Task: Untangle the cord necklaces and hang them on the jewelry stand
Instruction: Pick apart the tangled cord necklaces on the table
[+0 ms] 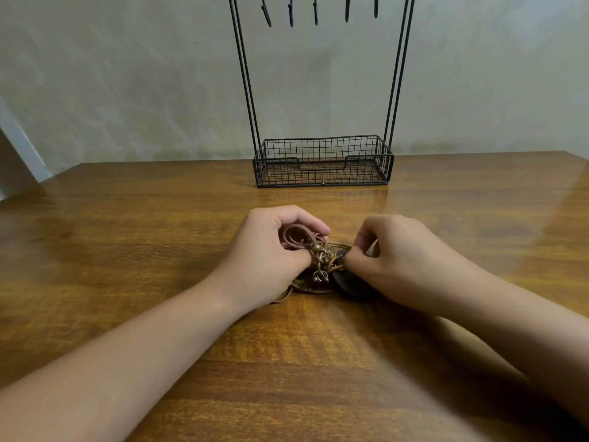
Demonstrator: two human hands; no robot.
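A tangled bundle of brown cord necklaces (320, 260) with wooden beads and small metal charms lies on the wooden table (159, 237) between my two hands. My left hand (267, 250) grips looped cords from the left, fingers curled round them. My right hand (392, 256) pinches a cord at the bundle's right side. A dark round pendant (342, 280) shows just under my right hand. The black wire jewelry stand (322, 161) is at the far edge of the table, its hooks (290, 14) bare at the top of the view.
The stand's lower part is a wire basket (323, 177) with nothing seen in it. A pale wall rises right behind the table. A white panel (16, 154) leans at the far left.
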